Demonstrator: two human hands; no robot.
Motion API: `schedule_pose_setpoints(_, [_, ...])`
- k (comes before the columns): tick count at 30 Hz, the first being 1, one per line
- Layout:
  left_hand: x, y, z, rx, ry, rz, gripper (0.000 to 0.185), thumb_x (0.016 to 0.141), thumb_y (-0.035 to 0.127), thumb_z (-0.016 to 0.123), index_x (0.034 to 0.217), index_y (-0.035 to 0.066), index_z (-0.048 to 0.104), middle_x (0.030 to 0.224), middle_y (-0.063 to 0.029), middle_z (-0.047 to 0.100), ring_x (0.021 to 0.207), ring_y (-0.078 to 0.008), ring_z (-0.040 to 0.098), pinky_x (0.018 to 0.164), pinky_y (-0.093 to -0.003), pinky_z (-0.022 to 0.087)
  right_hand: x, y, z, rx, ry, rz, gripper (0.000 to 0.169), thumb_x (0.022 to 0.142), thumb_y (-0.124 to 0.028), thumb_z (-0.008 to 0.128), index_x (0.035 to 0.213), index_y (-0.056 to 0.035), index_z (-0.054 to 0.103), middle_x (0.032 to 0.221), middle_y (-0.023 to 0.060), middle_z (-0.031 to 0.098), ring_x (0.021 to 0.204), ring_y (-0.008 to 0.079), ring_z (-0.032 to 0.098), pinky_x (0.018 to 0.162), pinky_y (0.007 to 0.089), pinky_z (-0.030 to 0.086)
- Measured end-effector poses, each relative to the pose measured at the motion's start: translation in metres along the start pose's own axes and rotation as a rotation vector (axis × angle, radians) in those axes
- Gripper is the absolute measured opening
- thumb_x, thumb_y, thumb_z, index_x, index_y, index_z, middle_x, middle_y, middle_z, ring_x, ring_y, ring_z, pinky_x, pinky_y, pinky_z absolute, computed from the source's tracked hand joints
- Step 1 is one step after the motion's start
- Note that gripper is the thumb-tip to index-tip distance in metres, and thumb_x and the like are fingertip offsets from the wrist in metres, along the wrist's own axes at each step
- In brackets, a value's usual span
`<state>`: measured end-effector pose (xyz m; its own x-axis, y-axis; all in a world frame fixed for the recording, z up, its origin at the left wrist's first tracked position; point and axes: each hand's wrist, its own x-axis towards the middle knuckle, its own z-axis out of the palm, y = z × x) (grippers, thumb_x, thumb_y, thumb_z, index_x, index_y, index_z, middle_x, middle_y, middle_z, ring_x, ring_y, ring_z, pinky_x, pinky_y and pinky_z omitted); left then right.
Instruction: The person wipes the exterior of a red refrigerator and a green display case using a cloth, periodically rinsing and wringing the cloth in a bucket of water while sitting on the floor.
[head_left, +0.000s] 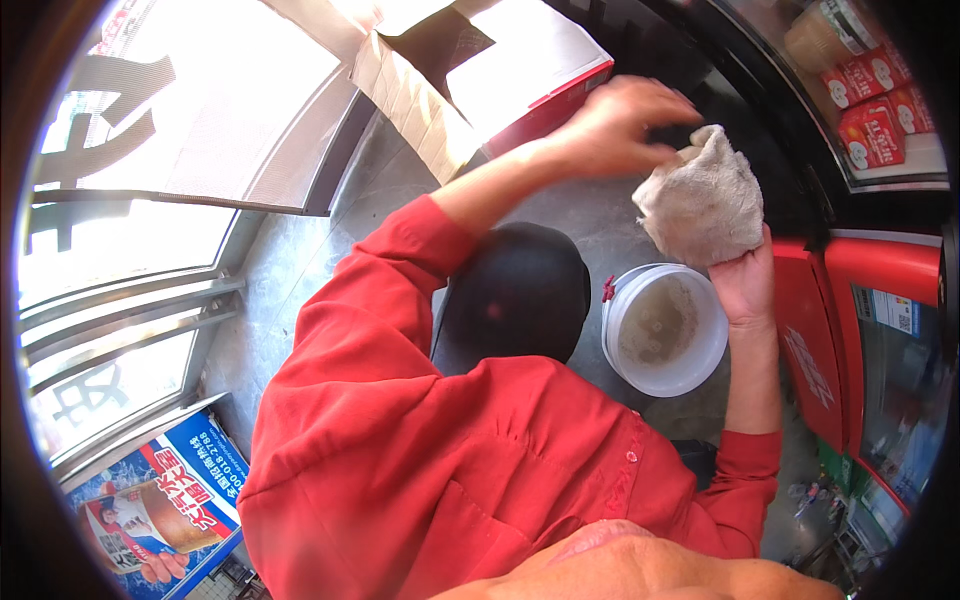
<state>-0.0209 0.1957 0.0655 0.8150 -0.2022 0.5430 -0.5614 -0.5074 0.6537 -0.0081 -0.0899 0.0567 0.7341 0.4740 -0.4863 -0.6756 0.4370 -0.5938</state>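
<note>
A damp-looking, greyish-white cloth (705, 199) is bunched on my right hand (746, 289), which holds it from below; most of the fingers are hidden by it. My left hand (630, 124) is blurred, its fingers apart at the upper left edge of the cloth; whether the thumb touches the cloth is unclear. Just below the cloth, a white plastic bucket (705, 367) stands on the floor with cloudy, greyish-brown water (660, 322) in it. Its handle has a pinkish-red piece on the left side.
An opened cardboard box (420, 112) stands beyond my left arm. On the right are a red cooler (810, 337) with a glass door and a black-framed case (840, 180) holding red packs. A glass door (187, 112) is at left, a printed blue box (172, 510) lower left.
</note>
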Motion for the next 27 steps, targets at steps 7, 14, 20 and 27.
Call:
schedule_pose_setpoints(7, [-0.095, -0.119, -0.083, 1.17, 0.202, -0.681, 0.057, 0.083, 0.044, 0.068, 0.126, 0.008, 0.06, 0.115, -0.0213, 0.063, 0.109, -0.0387, 0.059, 0.093, -0.0498, 0.048, -0.005, -0.022, 0.019, 0.005, -0.213, -0.005, 0.056, 0.103, -0.047, 0.038, 0.148, -0.0138, 0.045, 0.152, 0.0062, 0.044, 0.14, 0.0262, 0.041, 0.117, 0.0506, 0.03])
schedule_pose_setpoints(14, [-0.091, -0.045, -0.079, 0.9, 0.368, -0.233, 0.029, 0.082, 0.022, 0.068, 0.107, 0.007, 0.064, 0.095, -0.0151, 0.066, 0.087, -0.0321, 0.065, 0.078, -0.0444, 0.053, 0.002, -0.038, 0.039, -0.05, 0.113, -0.122, 0.054, 0.102, -0.045, 0.043, 0.146, -0.0143, 0.046, 0.149, 0.0073, 0.048, 0.138, 0.0274, 0.044, 0.114, 0.052, 0.035])
schedule_pose_setpoints(20, [-0.088, -0.004, -0.023, 0.638, 0.074, -0.218, 0.008, 0.08, 0.008, 0.064, 0.088, 0.01, 0.062, 0.086, -0.0094, 0.059, 0.092, -0.0281, 0.063, 0.073, -0.0399, 0.055, 0.022, -0.101, -0.011, -0.518, 0.233, -0.707, 0.048, 0.094, -0.022, 0.067, 0.134, -0.0008, 0.051, 0.136, 0.0113, 0.055, 0.124, 0.0264, 0.055, 0.105, 0.0455, 0.044])
schedule_pose_setpoints(27, [-0.093, -0.005, -0.04, 0.608, 0.155, -0.187, 0.011, 0.081, 0.008, 0.065, 0.092, 0.009, 0.064, 0.084, -0.0094, 0.058, 0.081, -0.0298, 0.065, 0.067, -0.0398, 0.055, 0.05, -0.114, -0.028, -2.129, 0.275, -1.593, 0.049, 0.081, 0.0, 0.074, 0.126, -0.0054, 0.054, 0.125, 0.0136, 0.059, 0.113, 0.035, 0.059, 0.096, 0.045, 0.046])
